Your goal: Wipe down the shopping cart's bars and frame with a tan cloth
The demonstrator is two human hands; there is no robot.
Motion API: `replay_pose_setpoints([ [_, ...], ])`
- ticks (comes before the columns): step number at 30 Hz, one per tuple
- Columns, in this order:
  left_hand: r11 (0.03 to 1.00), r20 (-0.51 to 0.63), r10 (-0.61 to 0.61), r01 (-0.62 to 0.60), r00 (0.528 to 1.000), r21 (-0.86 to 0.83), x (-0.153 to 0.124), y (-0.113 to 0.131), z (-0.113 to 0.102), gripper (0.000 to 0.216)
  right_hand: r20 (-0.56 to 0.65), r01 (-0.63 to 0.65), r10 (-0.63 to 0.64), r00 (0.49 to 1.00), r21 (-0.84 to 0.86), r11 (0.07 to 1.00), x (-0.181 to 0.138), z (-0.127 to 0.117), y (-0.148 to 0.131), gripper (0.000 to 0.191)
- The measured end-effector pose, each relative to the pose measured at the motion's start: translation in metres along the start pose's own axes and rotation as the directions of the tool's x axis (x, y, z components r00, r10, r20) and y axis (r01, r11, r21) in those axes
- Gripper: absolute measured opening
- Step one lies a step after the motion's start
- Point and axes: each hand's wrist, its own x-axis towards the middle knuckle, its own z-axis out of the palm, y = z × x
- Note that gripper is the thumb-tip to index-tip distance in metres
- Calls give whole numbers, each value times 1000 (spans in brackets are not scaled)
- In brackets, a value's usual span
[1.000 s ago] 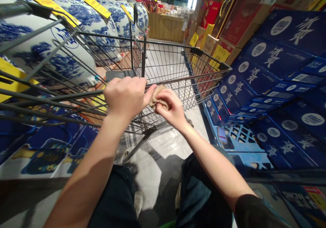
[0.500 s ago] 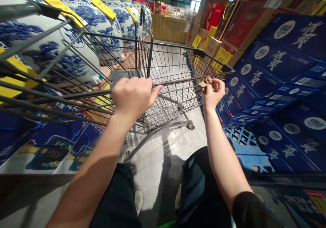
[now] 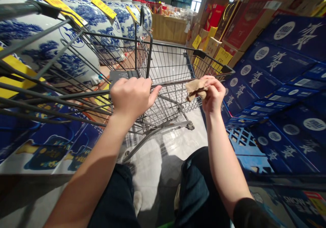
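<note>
My right hand (image 3: 216, 97) pinches a crumpled brown rag (image 3: 195, 86) just above the cart (image 3: 175, 83) rim. The rag looks light and limp, best held bunched. My left hand (image 3: 132, 97) is closed around the rim.

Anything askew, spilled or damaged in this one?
Nothing much: the right hand pinches a crumpled brown wad by the cart rim, while the left hand grips its handle. No spill or damage shows.

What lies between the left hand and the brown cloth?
Head view: a bare stretch of the cart's rail runs from the left hand to the brown cloth in the right hand.
</note>
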Motion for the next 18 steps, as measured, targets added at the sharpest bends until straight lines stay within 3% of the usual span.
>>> replay_pose_setpoints([
  [4,997,4,35,-35,999,67,0,1,-3,40,128,68,-78,989,80,995,-20,23,-34,20],
  [10,999,26,24,-24,999,31,1,1,-5,39,-22,119,-119,993,-18,993,-31,47,-47,22],
  [14,1000,65,-15,16,998,-11,2,2,-5,40,-36,94,-98,995,-99,991,-31,45,-36,5],
  [18,1000,34,-2,2,999,4,1,2,-3,39,-171,47,-79,982,-185,982,-16,19,7,16],
])
